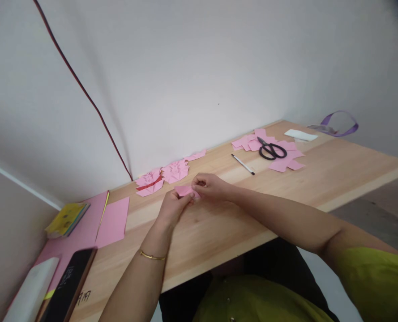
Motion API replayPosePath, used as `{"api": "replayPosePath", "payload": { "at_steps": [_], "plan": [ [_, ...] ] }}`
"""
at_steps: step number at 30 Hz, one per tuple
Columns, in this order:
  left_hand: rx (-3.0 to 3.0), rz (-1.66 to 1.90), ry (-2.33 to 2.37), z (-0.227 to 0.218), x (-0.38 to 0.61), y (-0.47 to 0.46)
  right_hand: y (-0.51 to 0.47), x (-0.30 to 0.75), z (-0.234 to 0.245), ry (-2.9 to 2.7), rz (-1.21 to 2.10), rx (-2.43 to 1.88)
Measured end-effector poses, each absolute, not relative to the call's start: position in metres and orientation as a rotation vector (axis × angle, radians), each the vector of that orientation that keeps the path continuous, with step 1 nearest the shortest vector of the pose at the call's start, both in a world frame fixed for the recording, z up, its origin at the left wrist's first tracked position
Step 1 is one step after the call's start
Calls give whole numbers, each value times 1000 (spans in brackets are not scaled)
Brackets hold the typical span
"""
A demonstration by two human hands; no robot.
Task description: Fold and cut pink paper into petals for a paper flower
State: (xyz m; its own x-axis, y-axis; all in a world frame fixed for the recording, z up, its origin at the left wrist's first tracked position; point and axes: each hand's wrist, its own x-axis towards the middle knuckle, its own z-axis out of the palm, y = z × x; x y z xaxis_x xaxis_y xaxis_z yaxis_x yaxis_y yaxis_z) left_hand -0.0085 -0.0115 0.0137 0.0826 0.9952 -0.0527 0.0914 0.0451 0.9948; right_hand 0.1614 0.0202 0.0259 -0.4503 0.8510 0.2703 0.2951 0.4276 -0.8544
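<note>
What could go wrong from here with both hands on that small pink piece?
The small pink piece is held by the left hand and right hand; an uneven pull might crease or tear it.
The scissors rest on loose pink pieces; lifting them carelessly could drag those along.
The pen lies loose on the table, so a knock might set it rolling.

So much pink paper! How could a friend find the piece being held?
Find the wooden table against the pale wall, then look where the person's left hand and right hand come together. The small pink paper is pinched there: other pink pieces lie on the table, but this one alone is held.
</note>
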Motion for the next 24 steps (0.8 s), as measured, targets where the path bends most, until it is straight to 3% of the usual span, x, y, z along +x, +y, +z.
{"api": "replayPosePath", "payload": {
  "at_steps": [17,24],
  "plan": [
    [1032,1123,1067,14,1,-11,19,159,27,-1804,1216,-980],
    [1128,1084,1161,4,-5,-9,18,157,25,-1795,1137,-975]
  ]
}}
